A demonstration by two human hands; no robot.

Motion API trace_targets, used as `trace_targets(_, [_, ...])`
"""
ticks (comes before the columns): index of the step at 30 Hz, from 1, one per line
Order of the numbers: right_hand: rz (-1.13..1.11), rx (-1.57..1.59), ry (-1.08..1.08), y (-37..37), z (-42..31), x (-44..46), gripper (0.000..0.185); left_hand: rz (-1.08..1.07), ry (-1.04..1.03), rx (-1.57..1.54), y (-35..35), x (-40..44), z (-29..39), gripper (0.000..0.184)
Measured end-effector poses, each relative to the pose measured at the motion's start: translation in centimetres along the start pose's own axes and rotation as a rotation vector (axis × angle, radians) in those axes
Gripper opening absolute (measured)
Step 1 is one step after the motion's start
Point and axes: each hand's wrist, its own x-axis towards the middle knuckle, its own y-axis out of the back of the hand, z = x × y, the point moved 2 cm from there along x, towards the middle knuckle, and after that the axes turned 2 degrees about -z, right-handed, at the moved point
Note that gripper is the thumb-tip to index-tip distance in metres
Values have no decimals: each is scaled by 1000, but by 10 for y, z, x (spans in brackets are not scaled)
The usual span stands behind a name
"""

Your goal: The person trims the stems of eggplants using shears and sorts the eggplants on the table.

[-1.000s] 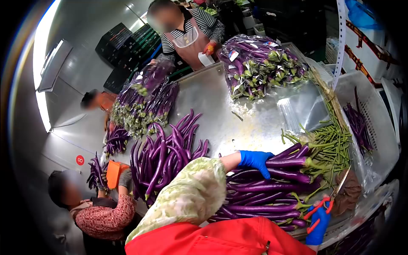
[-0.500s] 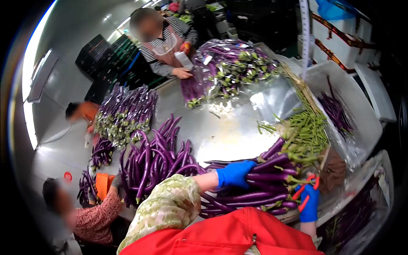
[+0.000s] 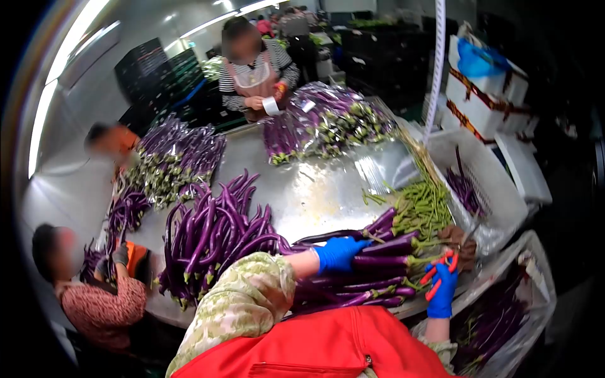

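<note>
My left hand (image 3: 342, 254), in a blue glove, is closed over a long purple eggplant (image 3: 389, 246) in the pile before me; its fingertips are partly hidden. Other eggplants (image 3: 353, 285) lie side by side under and below that hand, stem ends to the right. My right hand (image 3: 443, 286), also blue-gloved, grips red-handled shears (image 3: 437, 273) beside the stem ends. The shears' blades are too small to make out against the green stems. Cut green stem pieces (image 3: 421, 211) are heaped just beyond the eggplants.
More loose eggplants (image 3: 208, 233) lie on the metal table (image 3: 302, 201) to the left. Bagged eggplants (image 3: 340, 120) are at the back, near a person holding a white roll (image 3: 270, 106). A white bin (image 3: 504, 208) and a lined crate (image 3: 535, 296) stand at right. Two people work at left.
The view has tilted upward and shifted. My left hand stays on the eggplants and my right hand still grips the shears near the stems. The person across the table has raised their head.
</note>
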Motion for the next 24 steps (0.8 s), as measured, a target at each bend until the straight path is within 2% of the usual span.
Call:
trace_targets(2, [-8,-2,74,5,-2,1,47,128,-132,-41,-36,7,-17,92])
trace_targets(5, [-15,12,130,15,-3,-10,41,102,-66,-104,-30,-6,-10,95])
trace_targets(7, [-40,13,128,19,-7,-13,39,69,-52,-39,-21,-12,3,97])
trace_targets(11, [-69,-37,204,7,-26,-26,50,116,-50,-64,-24,-17,3,95])
trace_targets(13, [-55,-6,199,3,-32,-31,54,159,-207,-182,-35,-10,-10,94])
trace_targets(15, [-52,-15,182,9,-34,-35,51,213,-193,-254,-27,-20,-2,88])
trace_targets(16, [-41,-66,188,6,-42,-42,50,277,-220,-188,-20,-25,-2,87])
trace_targets(19, [-95,-108,208,5,-58,-58,52,324,-19,-71,10,-42,1,86])
trace_targets(21, [-133,-175,181,9,-55,-62,55,411,10,-123,25,-57,-5,86])
trace_targets(24, [-225,-314,27,11,-41,-65,53,499,36,-246,43,-71,-17,86])
